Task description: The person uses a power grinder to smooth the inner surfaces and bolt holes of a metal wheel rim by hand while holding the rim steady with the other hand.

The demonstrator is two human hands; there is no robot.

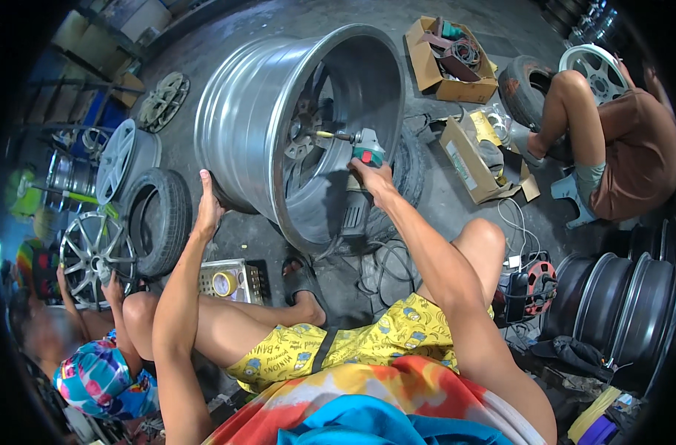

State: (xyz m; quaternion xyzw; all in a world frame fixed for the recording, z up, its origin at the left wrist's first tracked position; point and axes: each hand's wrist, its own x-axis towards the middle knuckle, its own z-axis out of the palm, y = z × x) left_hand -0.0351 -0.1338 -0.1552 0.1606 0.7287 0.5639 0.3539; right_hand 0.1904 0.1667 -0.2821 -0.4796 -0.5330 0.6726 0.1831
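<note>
A large silver wheel rim (242, 126) stands tipped in front of me, its deep open barrel turned toward my right. My left hand (208, 206) grips its lower left edge, thumb stretched upward and the other fingers partly hidden. Closed around a grey and green angle grinder (368, 151), my right hand (373, 180) is at the mouth of the barrel. From the grinder's head a thin spindle with a yellowish tip (325, 135) points left toward the hub and spokes. The grinder's dark body hangs below my right hand.
Behind the rim lies a tyre (411, 170). Two cardboard boxes (468, 90) of tools and a coiled cable (390, 271) are to the right. A metal box with a tape roll (224, 284) sits by my foot. Two people (634, 159) (104, 371) handle wheels on either side.
</note>
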